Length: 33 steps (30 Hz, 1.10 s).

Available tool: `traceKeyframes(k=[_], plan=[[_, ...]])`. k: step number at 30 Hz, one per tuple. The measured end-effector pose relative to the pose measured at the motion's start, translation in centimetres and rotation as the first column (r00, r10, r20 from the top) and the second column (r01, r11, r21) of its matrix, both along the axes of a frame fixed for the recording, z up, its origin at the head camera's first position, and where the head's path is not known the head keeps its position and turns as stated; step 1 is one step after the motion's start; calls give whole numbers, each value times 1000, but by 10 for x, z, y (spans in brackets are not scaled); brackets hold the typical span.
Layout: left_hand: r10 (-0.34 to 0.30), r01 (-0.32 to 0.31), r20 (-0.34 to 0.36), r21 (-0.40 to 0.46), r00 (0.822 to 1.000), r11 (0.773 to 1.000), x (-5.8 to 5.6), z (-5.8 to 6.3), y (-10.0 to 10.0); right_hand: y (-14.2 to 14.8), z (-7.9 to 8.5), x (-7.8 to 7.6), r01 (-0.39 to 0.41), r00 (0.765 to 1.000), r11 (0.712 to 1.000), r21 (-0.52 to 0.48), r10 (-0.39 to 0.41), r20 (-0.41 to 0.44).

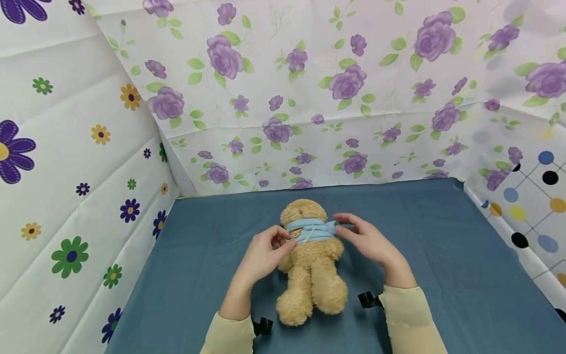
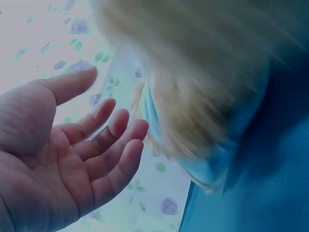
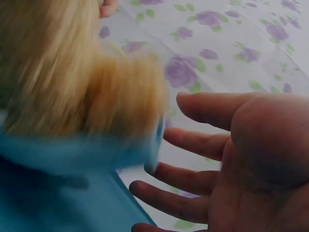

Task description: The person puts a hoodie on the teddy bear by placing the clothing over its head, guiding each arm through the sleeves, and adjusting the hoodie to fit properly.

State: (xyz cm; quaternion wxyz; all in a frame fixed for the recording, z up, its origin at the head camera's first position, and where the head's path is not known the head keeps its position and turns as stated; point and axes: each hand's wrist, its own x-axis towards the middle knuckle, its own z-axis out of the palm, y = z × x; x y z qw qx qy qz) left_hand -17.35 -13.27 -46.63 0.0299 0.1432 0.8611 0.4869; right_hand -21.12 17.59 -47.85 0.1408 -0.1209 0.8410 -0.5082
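A tan teddy bear lies on its back on the table, head away from me. Bunched high around its chest and neck is a light blue hoodie with a pale drawstring and a small brown patch. My left hand is at the bear's left-hand side in the head view, its fingers loosely bent beside the hoodie. In the left wrist view that palm shows nothing in it. My right hand is on the other side, fingertips right at the hoodie's edge, thumb apart from the fingers.
A blue cloth covers the table. White flowered sheets stand behind it and at the left, with a dotted sheet at the right. Black wrist mounts stick out from both cream sleeves.
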Motion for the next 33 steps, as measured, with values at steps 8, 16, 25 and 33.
traceKeyframes(k=[8,16,25,33], plan=[[-40,40,-81,-1,996,999,-2,-8,12,22,8,2,39,999,997,71,-39,-9],[15,-24,-138,-64,990,998,-5,-18,20,17,4,3,-92,995,991,100,95,-34],[32,-43,-178,-60,984,997,-9,-22,26,3,2,4,-52,997,994,91,57,-57],[-146,82,-196,-304,970,949,-31,-6,38,-3,-3,4,-118,992,987,111,123,-36]])
